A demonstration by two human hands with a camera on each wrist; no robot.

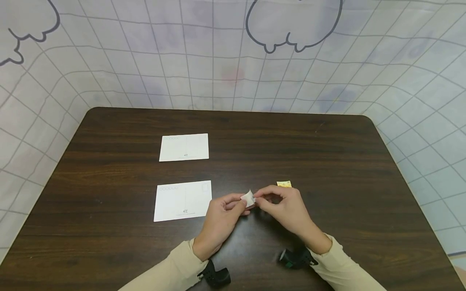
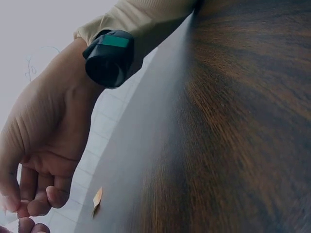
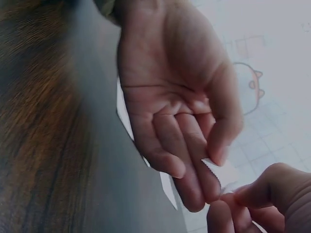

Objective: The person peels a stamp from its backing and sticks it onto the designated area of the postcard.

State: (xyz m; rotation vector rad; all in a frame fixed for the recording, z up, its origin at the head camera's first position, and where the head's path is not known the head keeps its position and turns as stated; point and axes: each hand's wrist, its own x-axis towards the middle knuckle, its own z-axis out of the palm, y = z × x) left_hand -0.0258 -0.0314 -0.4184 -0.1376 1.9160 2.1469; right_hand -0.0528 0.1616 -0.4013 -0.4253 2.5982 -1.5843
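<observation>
My left hand (image 1: 223, 216) pinches a small white stamp (image 1: 249, 198) between thumb and fingers. The stamp curls upward, and its toothed edge shows in the right wrist view. At its right side, the thumb and forefinger of my right hand (image 1: 285, 206) pinch the edge. Both hands meet above the dark table (image 1: 327, 153). Left of them lies a white postcard (image 1: 182, 201), one corner close to the left hand. Beyond the right hand a small yellow stamp-sized piece (image 1: 284, 184) lies on the table, partly hidden by the fingers.
A second white postcard (image 1: 184, 147) lies farther back, behind the first. Black wrist cameras (image 1: 215, 275) sit on both forearms. A pale gridded curtain (image 1: 218, 60) surrounds the table's back and sides.
</observation>
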